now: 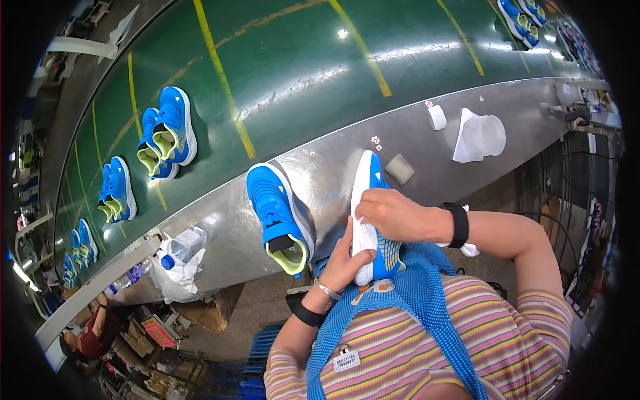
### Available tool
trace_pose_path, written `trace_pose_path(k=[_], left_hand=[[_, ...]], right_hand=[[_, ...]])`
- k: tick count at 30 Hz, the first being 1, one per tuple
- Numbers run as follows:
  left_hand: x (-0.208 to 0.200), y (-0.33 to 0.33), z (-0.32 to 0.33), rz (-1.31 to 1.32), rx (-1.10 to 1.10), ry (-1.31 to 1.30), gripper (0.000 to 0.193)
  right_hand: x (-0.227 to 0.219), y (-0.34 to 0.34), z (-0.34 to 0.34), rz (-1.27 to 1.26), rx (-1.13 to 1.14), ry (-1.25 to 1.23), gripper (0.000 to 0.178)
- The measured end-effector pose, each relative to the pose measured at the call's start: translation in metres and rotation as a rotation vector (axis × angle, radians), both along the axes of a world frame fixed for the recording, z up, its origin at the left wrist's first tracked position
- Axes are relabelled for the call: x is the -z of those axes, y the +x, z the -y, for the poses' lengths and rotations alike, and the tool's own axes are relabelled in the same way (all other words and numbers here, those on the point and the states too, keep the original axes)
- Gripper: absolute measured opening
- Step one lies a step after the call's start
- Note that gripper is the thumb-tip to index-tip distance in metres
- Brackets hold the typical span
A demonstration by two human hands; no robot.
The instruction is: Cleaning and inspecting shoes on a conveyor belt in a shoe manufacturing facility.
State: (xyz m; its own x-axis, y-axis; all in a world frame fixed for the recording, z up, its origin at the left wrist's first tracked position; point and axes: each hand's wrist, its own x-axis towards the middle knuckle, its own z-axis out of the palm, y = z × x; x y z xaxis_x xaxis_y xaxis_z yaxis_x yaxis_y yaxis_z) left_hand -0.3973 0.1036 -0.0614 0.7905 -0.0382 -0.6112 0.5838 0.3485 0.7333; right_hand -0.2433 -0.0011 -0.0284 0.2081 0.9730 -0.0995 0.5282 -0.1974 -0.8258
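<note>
A blue sneaker (378,175) with a white sole is tipped on its side in front of me, its sole turned toward the left. My left hand (342,264) grips it near the heel, with the thumb lying across the white sole. Curled fingers of my right hand (385,215) press against the sole's side at mid-length; anything pinched in them is hidden. Another blue sneaker (272,203), yellow-green inside, stands upright on the metal ledge to the left. Beside the held shoe's toe lies a small grey-beige block (400,169).
Beyond the metal ledge (467,170) runs a green conveyor belt (287,73) with yellow lines, carrying several pairs of blue sneakers (175,127). A white roll (437,117) and a white cup-like piece on paper (481,135) sit rightward. At left are a plastic bottle (187,245) and another person (93,333).
</note>
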Motion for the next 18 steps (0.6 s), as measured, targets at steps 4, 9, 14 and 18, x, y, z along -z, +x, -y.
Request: trace_pose_path(k=[4,9,14,18], left_hand=[[0.002,-0.004,0.005,0.005,-0.05,0.045,0.084],[-0.001,0.002,0.005,0.03,-0.027,0.034,0.082],[0.003,0.001,0.004,0.014,-0.041,-0.009,0.081],[0.007,0.0,0.005,0.036,-0.076,-0.045,0.08]], right_hand=[[-0.003,-0.01,0.004,0.08,-0.013,-0.029,0.014],[-0.001,-0.006,-0.01,0.247,-0.064,-0.082,0.021],[-0.008,-0.006,-0.007,0.214,-0.123,-0.102,0.015],[-0.007,-0.007,-0.018,0.334,-0.14,-0.137,0.017]])
